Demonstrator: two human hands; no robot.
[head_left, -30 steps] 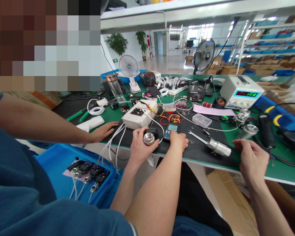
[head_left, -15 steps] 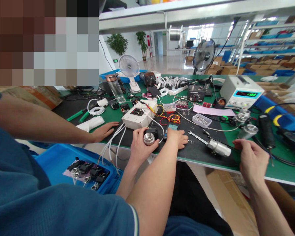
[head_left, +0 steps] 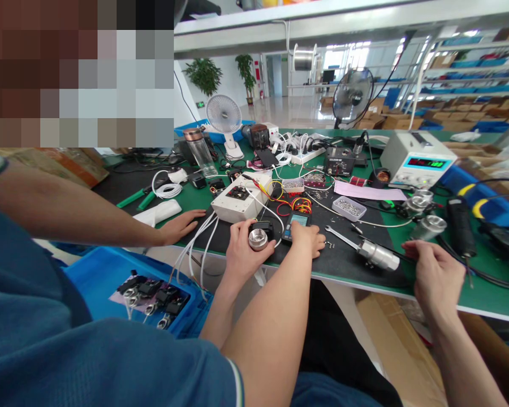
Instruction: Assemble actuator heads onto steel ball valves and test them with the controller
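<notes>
My left hand (head_left: pixel 246 249) is closed around a black device with a round metal fitting (head_left: pixel 258 239), its hollow end facing up, at the bench's front edge. Just behind it stands a white box (head_left: pixel 237 200) with white cables. My right hand (head_left: pixel 439 277) is at the front edge on the right, fingers curled together; a thin black cable runs towards them, but what they grip is hidden. Left of it lie a cylindrical metal fitting (head_left: pixel 378 255) and an open-end wrench (head_left: pixel 341 236). A co-worker's hand (head_left: pixel 306 237) touches a handheld meter (head_left: pixel 297 223) beside my left hand.
The co-worker's other hand (head_left: pixel 180 227) rests on the bench at left. Below it, a blue bin (head_left: pixel 89 277) holds several similar devices. A tray of screws (head_left: pixel 348 208), a power supply (head_left: pixel 419 158), a black power tool (head_left: pixel 460 226) and a white fan (head_left: pixel 224 116) stand around.
</notes>
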